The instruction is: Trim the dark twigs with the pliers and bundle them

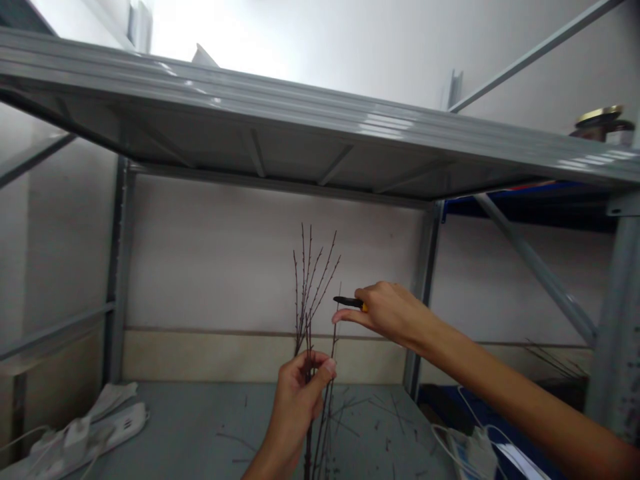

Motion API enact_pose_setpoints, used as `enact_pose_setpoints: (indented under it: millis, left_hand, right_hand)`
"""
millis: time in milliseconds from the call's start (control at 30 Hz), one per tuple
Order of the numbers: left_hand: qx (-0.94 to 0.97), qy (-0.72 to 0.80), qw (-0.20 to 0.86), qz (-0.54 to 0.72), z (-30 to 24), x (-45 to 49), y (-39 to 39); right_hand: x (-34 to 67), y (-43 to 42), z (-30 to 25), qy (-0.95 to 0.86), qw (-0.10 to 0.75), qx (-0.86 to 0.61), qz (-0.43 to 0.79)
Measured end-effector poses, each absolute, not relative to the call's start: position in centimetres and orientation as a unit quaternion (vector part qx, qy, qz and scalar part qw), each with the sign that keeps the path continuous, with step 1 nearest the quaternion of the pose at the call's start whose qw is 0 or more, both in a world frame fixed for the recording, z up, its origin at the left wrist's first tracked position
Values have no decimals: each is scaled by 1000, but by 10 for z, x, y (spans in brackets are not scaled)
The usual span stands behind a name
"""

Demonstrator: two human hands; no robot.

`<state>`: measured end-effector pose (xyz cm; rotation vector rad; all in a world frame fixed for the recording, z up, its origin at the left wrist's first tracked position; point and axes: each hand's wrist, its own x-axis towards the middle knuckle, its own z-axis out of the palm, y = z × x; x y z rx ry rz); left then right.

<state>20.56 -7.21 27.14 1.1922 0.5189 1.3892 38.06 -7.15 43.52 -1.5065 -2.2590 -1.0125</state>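
Several thin, dark budded twigs (pixel 303 320) stand upright in my left hand (pixel 303 393), which is closed around them with the thumb and fingers pinching. Their upper ends fan out against the wall and their lower ends run out of view at the bottom. My right hand (pixel 387 310) is closed on a pair of pruning shears (pixel 350 302). Only the black blades and a bit of yellow show; the fist hides the rest. The blades point left, at the upper part of a single slim twig (pixel 334 340) on the right of the bunch. Whether they touch it I cannot tell.
Cut twig bits (pixel 350 417) lie scattered on the grey shelf surface (pixel 200 413). A white power strip (pixel 117 430) with cables lies at lower left. A metal shelf (pixel 280 100) spans overhead. At right are more twigs (pixel 555 360), cables and a blue surface.
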Motion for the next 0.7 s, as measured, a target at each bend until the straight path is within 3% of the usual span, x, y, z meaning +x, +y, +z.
enact_pose_setpoints:
  millis: [267, 400, 567, 700]
  left_hand:
    - [493, 219, 583, 607, 261, 206, -61]
    - [471, 203, 582, 631, 268, 198, -62]
    - [438, 198, 589, 650, 282, 176, -75]
    - [431, 162, 603, 651, 288, 165, -84]
  right_hand:
    - [380, -45, 425, -806, 131, -496, -294]
    - [382, -36, 418, -817, 191, -489, -239]
    - [399, -22, 387, -748, 338, -570, -27]
    - [404, -18, 339, -713, 344, -598, 130]
